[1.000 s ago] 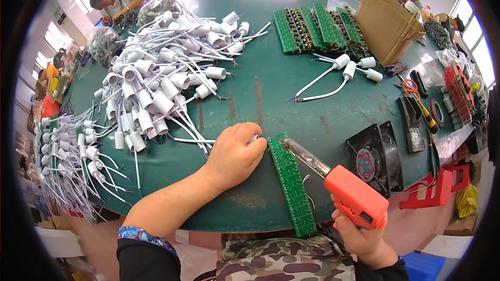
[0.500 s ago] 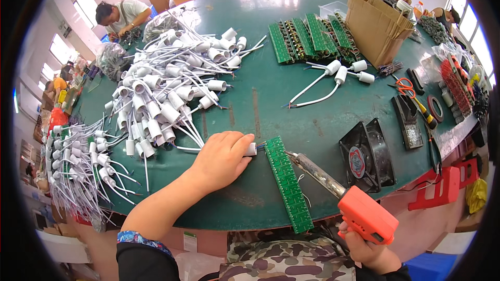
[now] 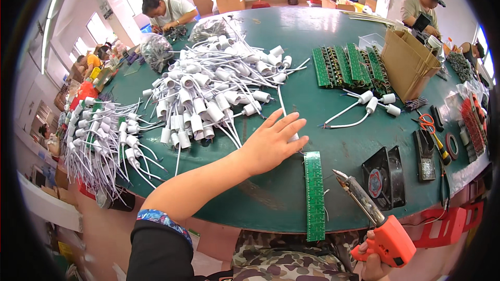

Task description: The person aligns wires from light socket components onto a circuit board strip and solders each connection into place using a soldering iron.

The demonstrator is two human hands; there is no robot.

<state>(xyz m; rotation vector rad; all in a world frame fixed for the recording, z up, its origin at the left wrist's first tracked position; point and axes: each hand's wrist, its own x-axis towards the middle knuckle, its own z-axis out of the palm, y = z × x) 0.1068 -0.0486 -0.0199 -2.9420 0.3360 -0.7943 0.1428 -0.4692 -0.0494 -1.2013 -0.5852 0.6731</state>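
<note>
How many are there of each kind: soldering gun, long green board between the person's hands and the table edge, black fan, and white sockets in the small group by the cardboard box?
Soldering gun, in the right hand: 1
Long green board: 1
Black fan: 1
White sockets in the small group: 4
Total: 7

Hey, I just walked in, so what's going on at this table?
A person's right hand holds a red-handled soldering tool, its tip apart from the green circuit board at the table's near edge. The left hand is spread over a partly hidden white socket near the board's far end. A heap of white wired sockets lies beyond, to the left.
</note>
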